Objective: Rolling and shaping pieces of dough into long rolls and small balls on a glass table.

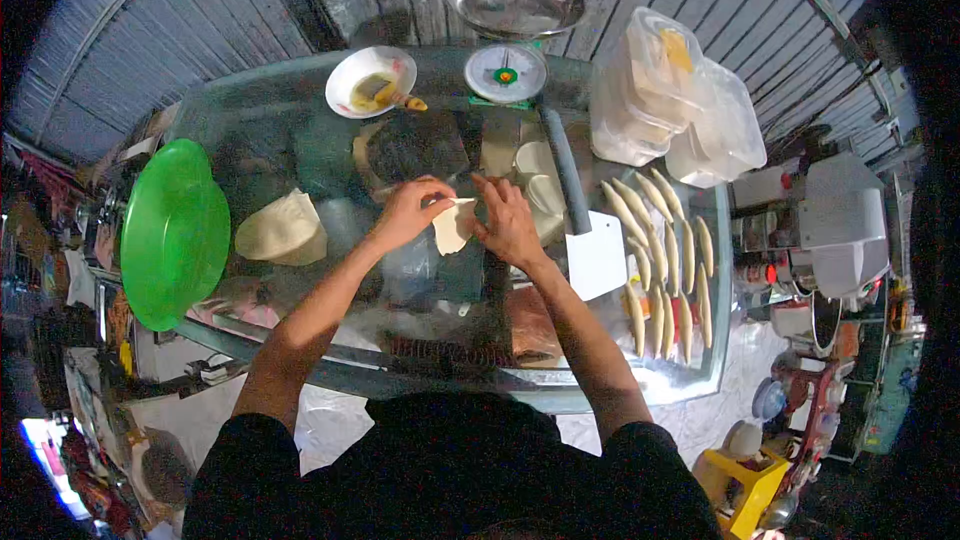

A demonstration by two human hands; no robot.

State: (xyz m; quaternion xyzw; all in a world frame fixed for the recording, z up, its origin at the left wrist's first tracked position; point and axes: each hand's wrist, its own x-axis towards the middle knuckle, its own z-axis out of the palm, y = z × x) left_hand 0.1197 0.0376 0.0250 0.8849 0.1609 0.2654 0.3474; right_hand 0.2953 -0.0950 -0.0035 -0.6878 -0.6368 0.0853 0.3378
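A small flat piece of pale dough point(454, 230) lies on the glass tabletop between my hands. My left hand point(411, 212) pinches its upper left edge between thumb and fingers. On the other side, my right hand point(510, 224) has thumb and bent fingers closed at the dough's right edge. The upper edge looks folded over. Left of my hands rests a larger lump of dough point(284, 230). A grey rod point(566, 170) and a white flat scraper point(597, 258) lie to the right. Beyond them, several long tapered dough sticks point(657, 255) are laid out in rows.
A green plastic basin point(175, 240) stands at the left edge. At the back are a bowl point(345, 75) with yellow liquid and a brush point(390, 95), and a dial scale point(505, 73) with a metal pan point(515, 0). Clear plastic containers point(650, 90) fill the back right corner.
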